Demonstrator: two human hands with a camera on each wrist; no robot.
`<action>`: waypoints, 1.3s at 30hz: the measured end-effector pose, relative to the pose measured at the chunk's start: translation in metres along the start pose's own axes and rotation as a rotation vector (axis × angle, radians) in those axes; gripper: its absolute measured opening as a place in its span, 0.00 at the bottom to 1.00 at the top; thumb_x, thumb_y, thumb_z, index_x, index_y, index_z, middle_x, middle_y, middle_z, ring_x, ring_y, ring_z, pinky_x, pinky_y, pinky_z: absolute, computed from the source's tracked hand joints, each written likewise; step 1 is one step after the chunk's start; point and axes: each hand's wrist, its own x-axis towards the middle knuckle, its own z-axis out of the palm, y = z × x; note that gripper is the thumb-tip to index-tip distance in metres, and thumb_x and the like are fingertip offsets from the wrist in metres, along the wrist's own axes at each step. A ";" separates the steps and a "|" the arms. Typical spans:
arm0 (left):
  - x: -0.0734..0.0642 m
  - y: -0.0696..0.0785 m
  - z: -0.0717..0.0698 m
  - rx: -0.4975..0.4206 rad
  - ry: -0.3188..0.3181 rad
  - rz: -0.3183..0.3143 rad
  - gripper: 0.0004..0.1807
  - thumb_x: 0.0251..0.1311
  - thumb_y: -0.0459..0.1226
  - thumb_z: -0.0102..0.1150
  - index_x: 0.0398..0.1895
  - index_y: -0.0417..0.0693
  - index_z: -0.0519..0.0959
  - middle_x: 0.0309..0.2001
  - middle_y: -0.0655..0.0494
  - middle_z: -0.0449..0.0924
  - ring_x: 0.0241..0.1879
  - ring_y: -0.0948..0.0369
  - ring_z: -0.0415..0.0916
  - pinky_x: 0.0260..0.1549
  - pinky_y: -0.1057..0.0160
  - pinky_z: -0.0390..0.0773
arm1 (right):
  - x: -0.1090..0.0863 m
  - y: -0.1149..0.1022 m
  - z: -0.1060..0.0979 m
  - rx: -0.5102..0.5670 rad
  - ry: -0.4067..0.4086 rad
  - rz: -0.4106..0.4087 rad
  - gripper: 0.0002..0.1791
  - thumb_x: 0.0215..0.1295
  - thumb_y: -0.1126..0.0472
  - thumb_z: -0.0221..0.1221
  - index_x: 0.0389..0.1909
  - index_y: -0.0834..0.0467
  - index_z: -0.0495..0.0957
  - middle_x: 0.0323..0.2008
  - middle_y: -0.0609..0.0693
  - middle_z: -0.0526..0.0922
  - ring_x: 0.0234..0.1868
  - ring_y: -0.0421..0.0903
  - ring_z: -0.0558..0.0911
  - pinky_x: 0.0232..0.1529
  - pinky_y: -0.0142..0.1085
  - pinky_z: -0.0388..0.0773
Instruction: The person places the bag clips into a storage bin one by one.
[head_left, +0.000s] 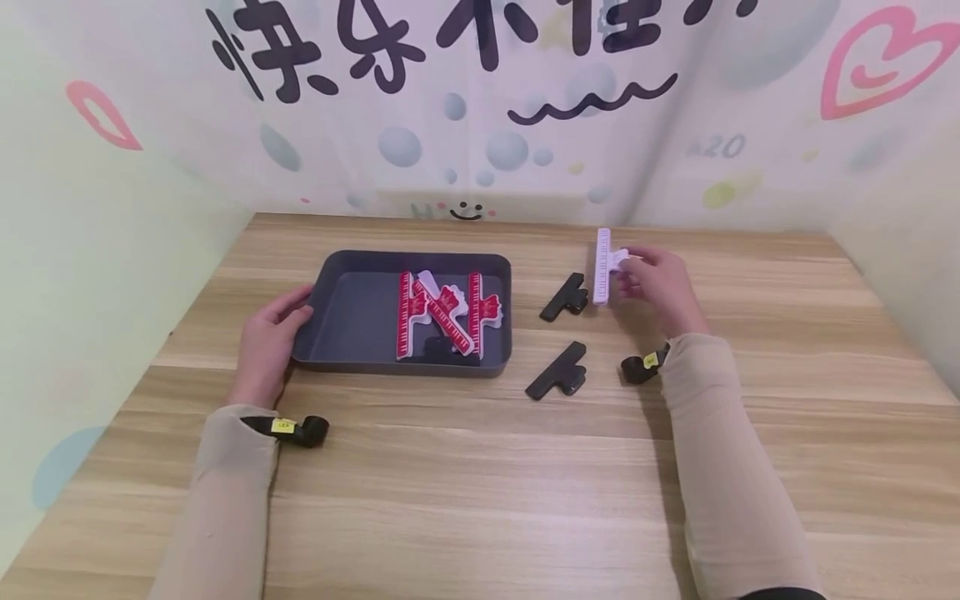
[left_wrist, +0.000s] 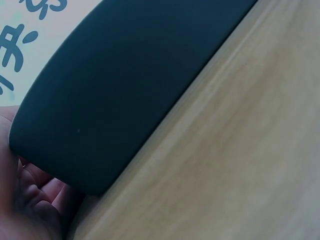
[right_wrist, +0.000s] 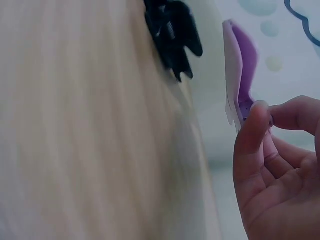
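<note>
My right hand (head_left: 663, 287) pinches a light purple clip (head_left: 602, 267) between thumb and fingertips; the right wrist view shows the purple clip (right_wrist: 245, 70) side-on, its long jaw pointing up. At the left end of a dark grey rectangular tray (head_left: 352, 317), my left hand (head_left: 264, 346) grips the side, thumb at the rim. In the left wrist view, curled fingers (left_wrist: 42, 187) show beside the corner of the tray (left_wrist: 110, 90). Inside the tray's right half lie several red-and-white clips (head_left: 405, 325) with piano-key patterns, overlapping a pale purple one and a black one.
Two black clips lie on the wooden table between tray and right hand: one farther back (head_left: 562, 298), one nearer (head_left: 557, 371). A printed wall sheet (head_left: 337, 175) stands along the table's back edge. Each wrist wears a small black camera.
</note>
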 end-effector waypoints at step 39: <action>-0.001 0.004 0.001 0.093 0.008 -0.003 0.22 0.60 0.46 0.50 0.58 0.55 0.70 0.59 0.58 0.67 0.56 0.65 0.61 0.52 0.62 0.63 | -0.049 -0.049 0.114 -0.040 -0.273 -0.215 0.09 0.63 0.60 0.52 0.43 0.54 0.75 0.34 0.58 0.77 0.28 0.50 0.75 0.31 0.44 0.76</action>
